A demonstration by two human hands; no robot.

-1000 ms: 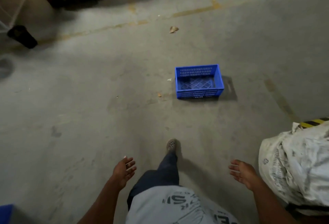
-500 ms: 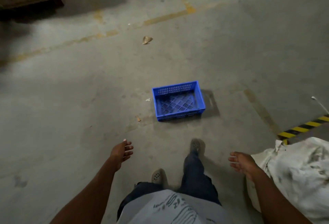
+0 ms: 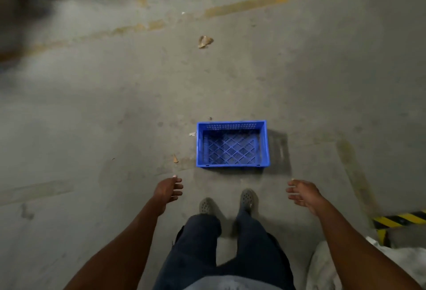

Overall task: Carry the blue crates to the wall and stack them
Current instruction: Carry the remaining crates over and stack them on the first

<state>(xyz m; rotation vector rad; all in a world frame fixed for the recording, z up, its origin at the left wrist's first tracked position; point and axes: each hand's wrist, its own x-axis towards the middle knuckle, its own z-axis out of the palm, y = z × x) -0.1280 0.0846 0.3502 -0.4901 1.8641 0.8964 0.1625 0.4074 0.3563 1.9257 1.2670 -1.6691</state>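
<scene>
Person w/ bare forearms, no sleeves in view. Left hand & right hand bare, no gloves. Dark navy trousers, loose cut. Grey perforated clogs, round holes over toes. Pale grey shirt hem at bottom edge.

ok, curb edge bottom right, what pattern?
Yellow and black diagonal stripes on the curb edge, head view.

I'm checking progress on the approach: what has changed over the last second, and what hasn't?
The person walked up to the blue slatted plastic crate, which now lies just ahead of both feet. The left hand and right hand have reached forward toward it. Nothing was taken hold of: both hands stay empty, and the crate stays on the concrete floor.
</scene>
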